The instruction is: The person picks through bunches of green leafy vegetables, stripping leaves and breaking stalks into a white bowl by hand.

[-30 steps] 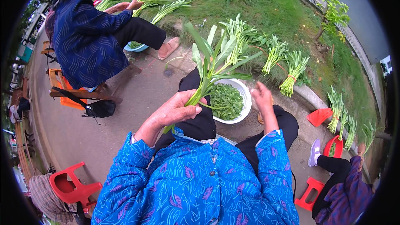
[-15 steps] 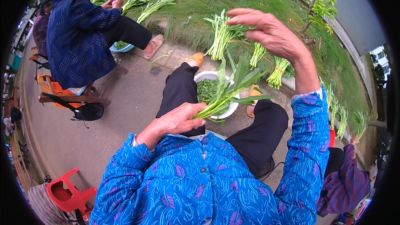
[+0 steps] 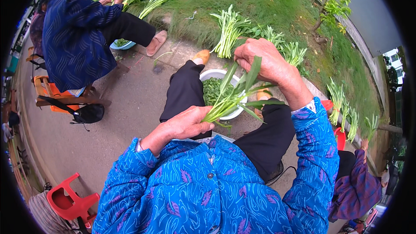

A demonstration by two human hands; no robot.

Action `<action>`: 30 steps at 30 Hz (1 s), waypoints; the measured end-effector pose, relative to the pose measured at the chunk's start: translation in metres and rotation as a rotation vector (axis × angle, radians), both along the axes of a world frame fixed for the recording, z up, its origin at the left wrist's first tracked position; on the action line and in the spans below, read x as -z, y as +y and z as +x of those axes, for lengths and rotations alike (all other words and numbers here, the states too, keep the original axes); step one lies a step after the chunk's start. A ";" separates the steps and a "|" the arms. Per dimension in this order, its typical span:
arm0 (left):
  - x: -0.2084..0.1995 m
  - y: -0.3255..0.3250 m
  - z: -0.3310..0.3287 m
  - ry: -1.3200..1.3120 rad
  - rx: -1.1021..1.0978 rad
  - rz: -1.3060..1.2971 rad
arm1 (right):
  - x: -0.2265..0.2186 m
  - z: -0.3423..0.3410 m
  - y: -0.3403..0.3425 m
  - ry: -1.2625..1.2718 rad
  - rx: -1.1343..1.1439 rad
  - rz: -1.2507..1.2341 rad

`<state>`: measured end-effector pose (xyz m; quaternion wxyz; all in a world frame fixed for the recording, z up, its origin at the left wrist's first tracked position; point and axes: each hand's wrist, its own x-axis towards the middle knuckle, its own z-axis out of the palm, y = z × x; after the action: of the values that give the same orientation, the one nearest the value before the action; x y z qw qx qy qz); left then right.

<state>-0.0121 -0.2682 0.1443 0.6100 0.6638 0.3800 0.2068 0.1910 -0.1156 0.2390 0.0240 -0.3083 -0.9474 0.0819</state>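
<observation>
Greens (image 3: 234, 99), a leafy bunch, sit over the lap above a white bowl (image 3: 207, 76) of picked leaves; the left hand (image 3: 187, 123) grips the stems in a closed fist, the right hand (image 3: 264, 63) pinches leaf tips with curled fingers, bundles (image 3: 227, 30) lying on grass beyond

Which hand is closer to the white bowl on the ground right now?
Left. The left hand grips the green stalks just beside the white bowl's near rim; the right hand is raised above its far side, pinching a leaf.
</observation>
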 end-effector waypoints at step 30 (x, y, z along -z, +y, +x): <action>-0.010 -0.013 -0.023 -0.206 -0.231 -0.336 | 0.049 0.068 0.022 0.797 0.371 -0.508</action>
<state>-0.0351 -0.2807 0.1540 0.7198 0.4803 0.4183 0.2760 0.2590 -0.0931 0.1904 0.3222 -0.4123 -0.7441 0.4154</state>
